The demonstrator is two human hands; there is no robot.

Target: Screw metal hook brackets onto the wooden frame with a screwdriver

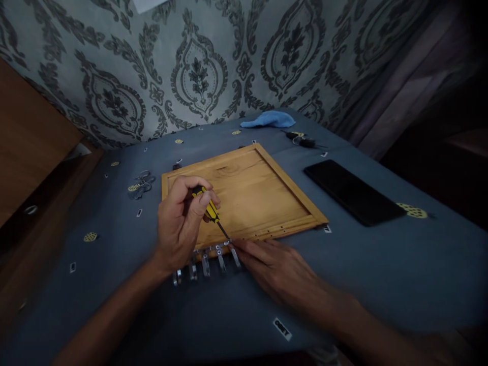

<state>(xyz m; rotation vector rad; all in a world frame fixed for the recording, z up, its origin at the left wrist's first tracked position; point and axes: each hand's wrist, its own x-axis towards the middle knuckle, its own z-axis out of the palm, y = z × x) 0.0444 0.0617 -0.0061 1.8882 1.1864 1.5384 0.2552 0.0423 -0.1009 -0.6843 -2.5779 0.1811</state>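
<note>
Yellow with black on the screwdriver; silver on the metal hooks; honey-brown with darker grain on the framed board; dark grey-blue with yellow motifs on the cloth; blue on the rag; pale grey with dark damask ornaments on the wallpaper.

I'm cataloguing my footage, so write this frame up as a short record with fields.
Left hand: holds screwdriver, tip down at the row of hooks
Right hand: fingers by the rightmost hook; grip unclear
Board: wooden, framed, lying on a dark blue cover
Hooks: metal, along the board's near edge
Right of board: black phone
Beyond board: blue cloth
Left of board: small metal pieces, details unclear
</note>
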